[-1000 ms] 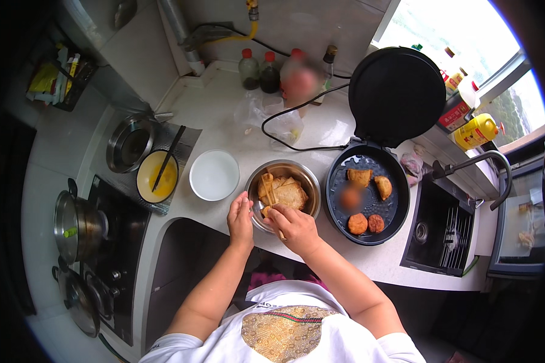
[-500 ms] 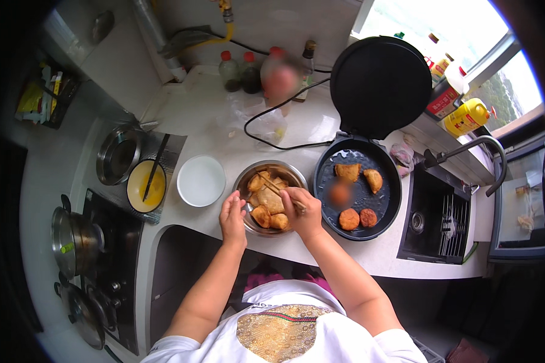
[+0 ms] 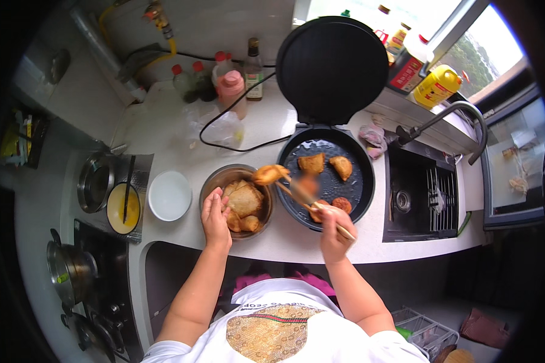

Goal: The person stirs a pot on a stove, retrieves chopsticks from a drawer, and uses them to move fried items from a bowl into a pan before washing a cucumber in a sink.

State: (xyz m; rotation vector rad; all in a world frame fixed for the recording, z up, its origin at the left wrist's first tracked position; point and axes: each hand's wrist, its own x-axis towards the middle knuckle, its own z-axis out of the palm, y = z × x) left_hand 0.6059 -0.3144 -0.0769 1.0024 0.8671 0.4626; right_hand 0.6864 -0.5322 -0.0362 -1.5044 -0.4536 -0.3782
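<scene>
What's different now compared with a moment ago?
The right hand has moved right, from the steel bowl to over the near side of the black pan. Its chopsticks now hold a golden fried piece up out of the bowl, between bowl and pan. The left hand stays beside the steel bowl; the white bowl stays put. The camera view also shifted.

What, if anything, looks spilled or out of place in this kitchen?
I see no clear spill or damage. The crumpled plastic bag looks slightly out of place, lying loose on the counter behind the metal bowl, beside a looping black cord. A blurred patch in the pan hides detail.
</scene>
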